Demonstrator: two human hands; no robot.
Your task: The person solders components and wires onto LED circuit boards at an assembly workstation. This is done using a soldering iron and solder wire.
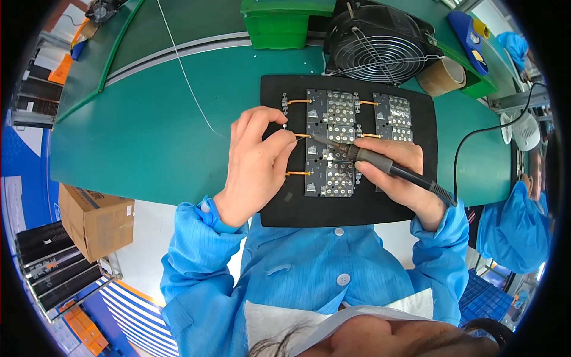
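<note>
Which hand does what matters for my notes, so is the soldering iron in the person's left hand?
No, the right hand grips the soldering iron, while the left hand is near an orange lead.

Circuit boards [340, 178] on mat [357, 212], mat on table [148, 131]; fan [380, 55] behind mat, bin [276, 31] left of fan.

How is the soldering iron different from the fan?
The iron is long and thin; the fan is much wider, with a round front. The right hand holds the iron, but no hand touches the fan. The iron reaches over the boards, while the fan stands beyond the black mat. Both have black parts.
</note>
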